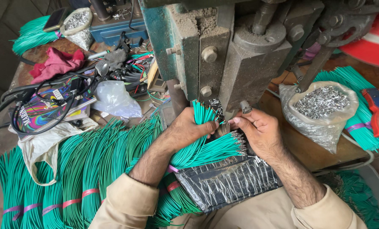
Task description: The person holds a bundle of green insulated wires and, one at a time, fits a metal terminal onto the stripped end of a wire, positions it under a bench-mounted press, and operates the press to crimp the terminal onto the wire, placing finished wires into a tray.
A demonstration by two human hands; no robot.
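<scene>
Crimping step imo: left hand (188,129) closed round a bunch of green wires (200,144) at 6 o'clock of the press (223,55). Right hand (259,131) pinches one wire end w/ thumb+finger under the press. Next needs that tip lined up in the die.

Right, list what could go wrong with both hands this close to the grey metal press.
1. The right hand pinches at the foot of the grey metal press; fingertips may get caught if it cycles.
2. The left hand grips a loose fan of green insulated wires; some could slip out.
3. The open plastic bag of small metal terminals sits near the table edge and could spill.
</scene>
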